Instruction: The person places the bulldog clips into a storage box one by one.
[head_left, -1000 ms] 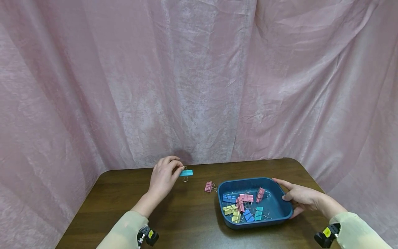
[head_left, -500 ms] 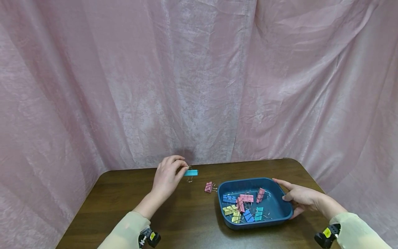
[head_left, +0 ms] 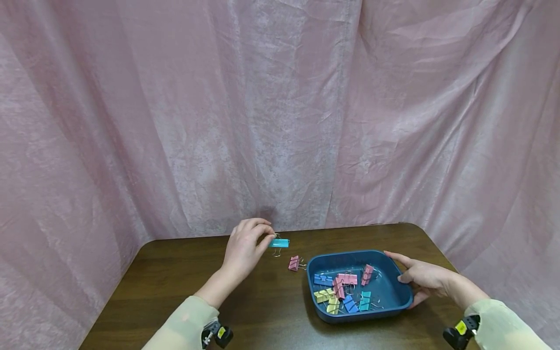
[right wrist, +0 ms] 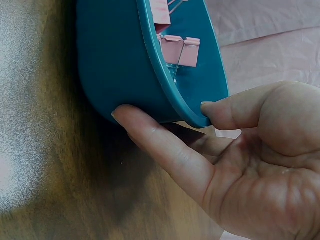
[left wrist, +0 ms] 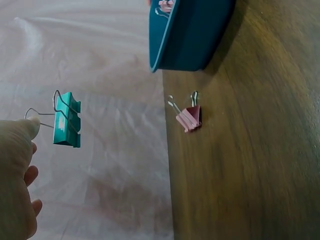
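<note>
My left hand (head_left: pixel 246 245) pinches a teal binder clip (left wrist: pixel 66 120) by one of its wire handles and holds it up above the table. Below and to the right of it, a pink binder clip (head_left: pixel 294 263) lies on the wood, just left of a blue plastic tray (head_left: pixel 395 291). Several binder clips in pink, blue, yellow and teal lie in that tray, mostly in its left half. At the tray's right end my right hand (head_left: pixel 426 278) grips the wall, the thumb (right wrist: pixel 227 114) over the rim and the fingers (right wrist: pixel 165 145) outside against it.
The brown wooden table (head_left: pixel 175 272) has rounded far corners. A pink velvety curtain (head_left: pixel 280 121) hangs right behind its back edge. A small black camera (head_left: pixel 217 334) is strapped to the left wrist, another black camera (head_left: pixel 459 333) to the right.
My left hand has moved right with the teal binder clip, closer to the pink clip and the tray. The right hand keeps its grip, and the tray stays almost where it was.
</note>
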Demonstrator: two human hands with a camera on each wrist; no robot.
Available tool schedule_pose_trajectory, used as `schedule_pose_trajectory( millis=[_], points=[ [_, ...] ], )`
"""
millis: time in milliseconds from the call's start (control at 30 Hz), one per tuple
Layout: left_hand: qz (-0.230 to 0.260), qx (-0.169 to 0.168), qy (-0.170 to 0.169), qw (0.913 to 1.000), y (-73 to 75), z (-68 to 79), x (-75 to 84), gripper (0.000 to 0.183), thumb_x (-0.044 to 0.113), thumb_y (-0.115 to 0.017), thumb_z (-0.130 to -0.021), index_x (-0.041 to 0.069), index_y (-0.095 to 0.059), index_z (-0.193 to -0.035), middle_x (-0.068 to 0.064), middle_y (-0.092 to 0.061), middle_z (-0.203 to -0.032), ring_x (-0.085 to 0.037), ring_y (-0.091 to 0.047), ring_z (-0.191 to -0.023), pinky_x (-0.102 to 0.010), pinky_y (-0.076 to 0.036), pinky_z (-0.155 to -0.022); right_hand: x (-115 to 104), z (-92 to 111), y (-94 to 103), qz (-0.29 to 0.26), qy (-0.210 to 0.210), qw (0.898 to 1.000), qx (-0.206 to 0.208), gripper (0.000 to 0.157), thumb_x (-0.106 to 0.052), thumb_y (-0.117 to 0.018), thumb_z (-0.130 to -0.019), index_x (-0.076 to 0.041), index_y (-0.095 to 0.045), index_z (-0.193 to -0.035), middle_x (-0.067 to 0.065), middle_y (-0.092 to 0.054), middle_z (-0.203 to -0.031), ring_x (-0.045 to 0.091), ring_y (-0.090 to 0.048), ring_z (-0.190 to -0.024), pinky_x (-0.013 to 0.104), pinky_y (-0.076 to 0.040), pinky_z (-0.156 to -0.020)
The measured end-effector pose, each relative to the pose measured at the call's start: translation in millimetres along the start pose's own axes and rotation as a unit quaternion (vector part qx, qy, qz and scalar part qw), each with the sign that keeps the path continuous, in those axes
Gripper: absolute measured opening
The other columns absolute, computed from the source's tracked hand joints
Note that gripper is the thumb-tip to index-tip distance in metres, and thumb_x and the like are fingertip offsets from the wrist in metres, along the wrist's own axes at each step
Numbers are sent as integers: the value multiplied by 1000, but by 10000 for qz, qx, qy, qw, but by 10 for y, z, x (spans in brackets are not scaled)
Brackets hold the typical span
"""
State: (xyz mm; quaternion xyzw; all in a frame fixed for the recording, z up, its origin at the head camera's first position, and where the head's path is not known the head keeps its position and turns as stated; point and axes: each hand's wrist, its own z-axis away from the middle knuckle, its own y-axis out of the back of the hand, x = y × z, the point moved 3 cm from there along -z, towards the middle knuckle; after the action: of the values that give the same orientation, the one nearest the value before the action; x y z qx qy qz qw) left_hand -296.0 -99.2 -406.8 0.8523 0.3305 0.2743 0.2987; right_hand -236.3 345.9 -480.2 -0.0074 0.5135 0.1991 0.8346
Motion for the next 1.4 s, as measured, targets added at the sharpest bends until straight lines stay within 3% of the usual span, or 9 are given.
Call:
schedule_pose_trajectory(
  millis=[367, 767, 1400],
  points=[
    [123, -39, -133, 9998, -60, -41, 128, 5, 27, -78, -92, 26, -74, -92, 8, -67, -116, -22, -57, -117, -45, -43, -101, -5, -1, 6, 70, 15, 10000, 5, 78, 5, -48, -98, -16, -13, -164, 44, -12, -152, 47, -64, -102, 61, -58, -69],
    [106, -41, -294, 9995, -107, -119, 270, 4, 28, -78, -93, 27, -74, -91, 9, -67, -116, -21, -57, -116, -44, -45, -96, 3, 9, 1, 13, -23, 10000, 9, 79, 5, -47, -97, -16, -12, -164, 41, -7, -155, 46, -65, -101, 61, -58, -69],
    [346, -135, -509, 9980, -208, -242, 555, 5, 30, -77, -93, 26, -75, -93, 9, -67, -118, -19, -57, -117, -46, -43, -101, -14, 5, 13, 168, 12, 9999, 31, 78, 4, -49, -98, -16, -13, -164, 46, -26, -145, 47, -64, -103, 61, -58, -69]
  ],
)
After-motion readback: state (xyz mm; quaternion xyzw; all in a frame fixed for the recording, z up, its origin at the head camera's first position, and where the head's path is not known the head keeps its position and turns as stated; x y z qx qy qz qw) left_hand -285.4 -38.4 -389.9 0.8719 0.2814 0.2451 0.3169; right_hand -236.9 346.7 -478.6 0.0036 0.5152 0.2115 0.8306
